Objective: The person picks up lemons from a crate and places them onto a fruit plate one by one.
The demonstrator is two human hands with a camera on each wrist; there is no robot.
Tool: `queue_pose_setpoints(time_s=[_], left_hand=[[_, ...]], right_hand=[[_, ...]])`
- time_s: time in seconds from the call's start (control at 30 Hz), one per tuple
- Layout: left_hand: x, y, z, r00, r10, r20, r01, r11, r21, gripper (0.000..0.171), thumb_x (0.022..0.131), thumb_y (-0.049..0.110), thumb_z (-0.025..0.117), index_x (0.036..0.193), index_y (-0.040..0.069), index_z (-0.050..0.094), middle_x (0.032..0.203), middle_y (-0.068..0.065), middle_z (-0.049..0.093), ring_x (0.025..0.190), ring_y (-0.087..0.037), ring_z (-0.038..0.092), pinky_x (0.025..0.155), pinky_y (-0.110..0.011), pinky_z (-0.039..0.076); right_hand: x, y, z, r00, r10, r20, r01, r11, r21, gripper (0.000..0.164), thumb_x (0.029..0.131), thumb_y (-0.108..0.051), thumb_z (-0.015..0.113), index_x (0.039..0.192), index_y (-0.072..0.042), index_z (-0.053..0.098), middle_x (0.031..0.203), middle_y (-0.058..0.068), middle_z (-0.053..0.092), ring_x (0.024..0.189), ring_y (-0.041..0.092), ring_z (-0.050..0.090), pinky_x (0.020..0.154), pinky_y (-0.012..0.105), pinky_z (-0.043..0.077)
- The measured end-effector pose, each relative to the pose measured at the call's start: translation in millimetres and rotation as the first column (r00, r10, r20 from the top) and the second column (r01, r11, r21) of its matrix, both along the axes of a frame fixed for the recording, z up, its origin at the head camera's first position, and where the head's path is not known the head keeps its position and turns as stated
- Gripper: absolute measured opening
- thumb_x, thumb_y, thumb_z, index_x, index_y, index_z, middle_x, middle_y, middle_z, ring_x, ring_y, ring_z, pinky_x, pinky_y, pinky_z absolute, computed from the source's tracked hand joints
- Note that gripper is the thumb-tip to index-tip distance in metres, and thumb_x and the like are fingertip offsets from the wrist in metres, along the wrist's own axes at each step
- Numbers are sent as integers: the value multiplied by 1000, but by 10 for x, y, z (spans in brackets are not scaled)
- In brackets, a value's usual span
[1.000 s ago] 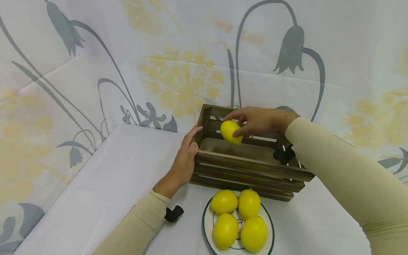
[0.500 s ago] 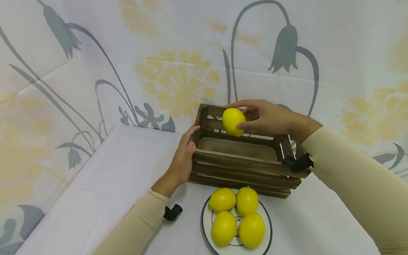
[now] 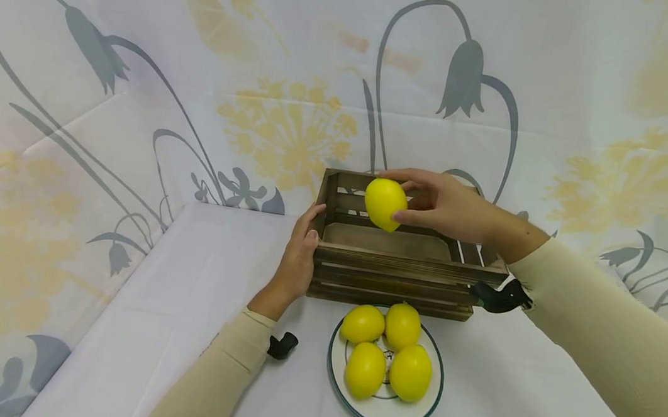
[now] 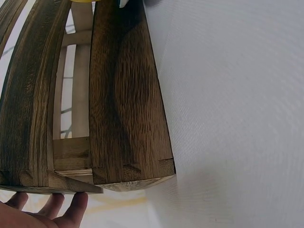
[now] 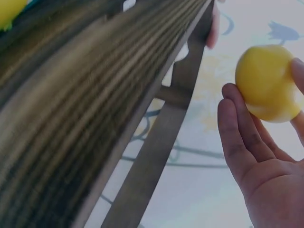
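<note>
My right hand (image 3: 453, 205) pinches a yellow lemon (image 3: 385, 203) between thumb and fingers, over the inside of a dark wooden slatted crate (image 3: 393, 271). In the right wrist view the lemon (image 5: 266, 83) sits at the fingertips, beyond the crate's top slat (image 5: 99, 104). My left hand (image 3: 297, 263) rests against the crate's left end, with the thumb by the near corner. The left wrist view shows its fingertips (image 4: 76, 206) touching that end. Several more lemons (image 3: 410, 373) lie on a white plate (image 3: 382, 416) with a dark rim, in front of the crate.
A white cloth (image 3: 204, 302) covers the table, and a cloth with grey and yellow flowers (image 3: 299, 125) hangs behind the crate. Black wrist-worn pieces stick out beside the left sleeve (image 3: 283, 345) and the right sleeve (image 3: 499, 296).
My right hand has lifted the lemon a little and shifted right and closer, the forearm swinging right. My left hand stays at the crate's end. The lemons on the plate look the same.
</note>
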State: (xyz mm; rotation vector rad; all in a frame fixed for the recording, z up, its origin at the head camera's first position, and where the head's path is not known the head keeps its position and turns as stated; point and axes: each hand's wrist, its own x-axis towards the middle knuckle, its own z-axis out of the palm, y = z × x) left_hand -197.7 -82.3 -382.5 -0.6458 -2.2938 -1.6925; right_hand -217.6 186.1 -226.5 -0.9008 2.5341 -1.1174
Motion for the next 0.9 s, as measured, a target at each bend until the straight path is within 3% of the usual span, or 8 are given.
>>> queue_pose_setpoints(time_s=[0.17, 0.4, 0.53, 0.73, 0.9], left_hand=[[10, -8, 0, 1000, 21, 6, -21, 1000, -13, 58, 102, 38, 22, 157, 18, 25, 167, -9, 13, 154, -30, 14, 121, -59, 19], [-5, -28, 1, 1000, 22, -9, -22, 1000, 2, 58, 103, 38, 22, 157, 17, 26, 167, -13, 12, 154, -30, 15, 121, -59, 20], [-30, -25, 5, 1000, 20, -22, -20, 1000, 4, 59, 103, 40, 22, 157, 17, 26, 167, -13, 12, 153, -30, 16, 120, -59, 22], [-21, -31, -14, 1000, 15, -9, -15, 1000, 3, 62, 104, 49, 21, 157, 17, 26, 167, -10, 12, 153, -30, 17, 120, -59, 22], [-4, -20, -1, 1000, -3, 4, 3, 1000, 15, 58, 103, 40, 22, 157, 18, 26, 167, -9, 13, 152, -30, 19, 119, -59, 22]], right_hand=[[178, -8, -5, 999, -16, -51, 14, 999, -33, 63, 93, -21, 71, 150, -27, 45, 138, 7, 56, 117, 27, 66, 94, 32, 56], [426, -3, -29, 994, 40, -99, -54, 988, -143, 65, 92, -10, 72, 151, -20, 45, 133, 8, 57, 109, 19, 68, 90, 23, 56], [553, 12, -74, 991, 63, -117, -85, 977, -196, 67, 91, -4, 70, 151, -17, 44, 141, 10, 53, 108, 13, 68, 88, 24, 57], [743, 16, -162, 995, 48, -82, -67, 969, -237, 67, 91, -3, 70, 151, -18, 43, 147, 11, 48, 108, 15, 68, 87, 27, 58], [871, 22, -233, 994, 42, -100, -72, 947, -314, 67, 91, 5, 67, 151, -12, 42, 146, 12, 49, 114, 12, 66, 88, 28, 58]])
